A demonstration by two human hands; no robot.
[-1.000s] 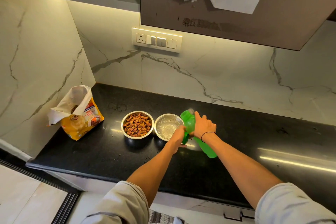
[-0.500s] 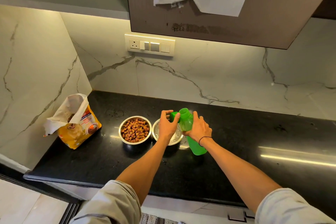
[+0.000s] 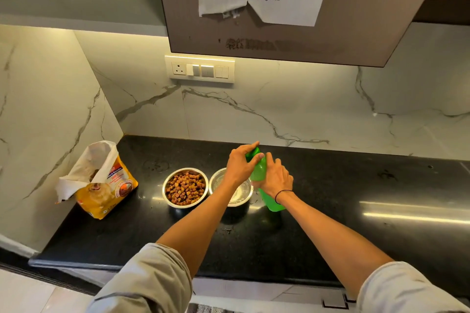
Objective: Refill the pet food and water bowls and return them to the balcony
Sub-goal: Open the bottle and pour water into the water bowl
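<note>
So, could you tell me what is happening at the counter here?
A person is handling a green bottle standing on the black counter. The right hand grips its body and the left hand holds the cap at its top. Beside it stand a water bowl and a food bowl full of kibble, with an open food bag to the left.

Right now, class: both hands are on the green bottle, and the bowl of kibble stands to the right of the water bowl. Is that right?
Not quite. The head view shows the bowl of kibble left of the water bowl. Left hand and right hand do hold the green bottle.
</note>
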